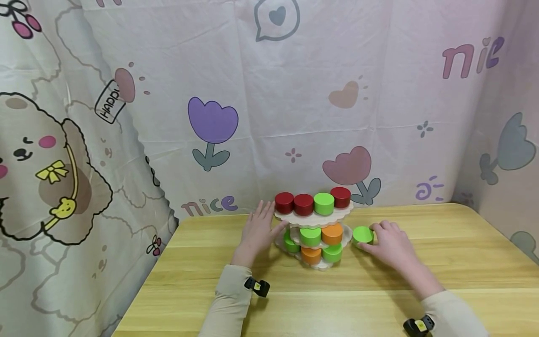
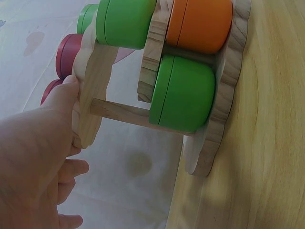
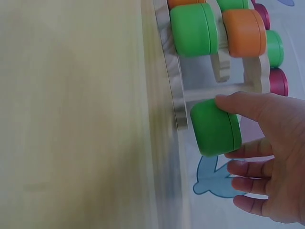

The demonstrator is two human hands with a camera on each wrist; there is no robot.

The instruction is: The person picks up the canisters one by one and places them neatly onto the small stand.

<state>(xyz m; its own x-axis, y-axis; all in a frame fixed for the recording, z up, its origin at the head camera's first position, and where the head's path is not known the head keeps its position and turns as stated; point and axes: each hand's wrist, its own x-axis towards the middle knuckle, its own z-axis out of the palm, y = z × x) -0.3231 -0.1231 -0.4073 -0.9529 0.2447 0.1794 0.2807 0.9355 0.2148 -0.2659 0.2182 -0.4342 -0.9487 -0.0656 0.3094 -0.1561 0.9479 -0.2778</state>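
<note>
A pale wooden stand with several scalloped tiers (image 1: 313,219) rises from the table, holding red, green and orange round blocks. At its left, my left hand (image 1: 258,229) holds the edge of the top tier; the left wrist view shows the thumb (image 2: 66,90) against that edge beside a red block (image 2: 70,56). My right hand (image 1: 391,243), to the stand's right, pinches a green round block (image 1: 363,235) between thumb and index finger. In the right wrist view that green block (image 3: 214,128) is beside the lower tier's end (image 3: 181,117), the other fingers spread behind it.
The stand is on a light wooden table (image 1: 328,304). A printed cloth (image 1: 269,107) hangs behind the table and along its sides. Black wrist cameras (image 1: 258,286) are strapped over both beige sleeves.
</note>
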